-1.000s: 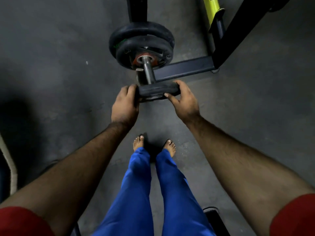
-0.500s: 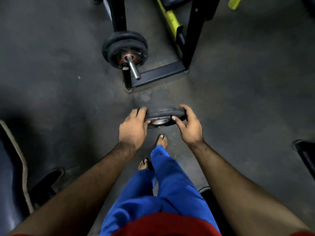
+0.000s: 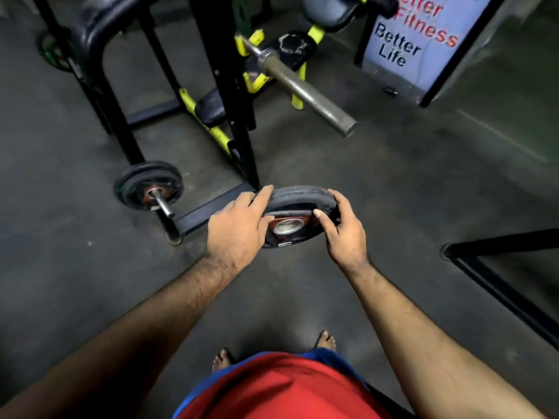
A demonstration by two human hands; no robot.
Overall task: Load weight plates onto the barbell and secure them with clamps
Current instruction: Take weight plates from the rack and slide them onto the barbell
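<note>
Both hands are on one round black rubber weight plate (image 3: 299, 198) with a red hub and steel centre hole, carried in the air above the grey concrete floor (image 3: 393, 182). Left hand (image 3: 239, 228) curls over the plate's left rim, fingers on the top edge, thumb against the face. Right hand (image 3: 344, 228) wraps the right rim, thumb pressed on the face beside the hub. A small label sits low on the plate, too small to read.

Up ahead, one bare steel barbell sleeve (image 3: 305, 92) juts toward the camera from a black and yellow rack (image 3: 239, 116), nothing on it, open air all round its tip. The plate hangs below and in front of that sleeve, well apart from it.

Down left, a short storage peg (image 3: 161, 204) on the rack's base carries what looks like two black plates (image 3: 149, 184), stacked tight, with a bare stretch of peg in front.

Top right, one white sign (image 3: 414, 43) reads "Fitness" in red, "Better Life" in dark letters. Two bare feet (image 3: 223, 358) show at the bottom edge.
</note>
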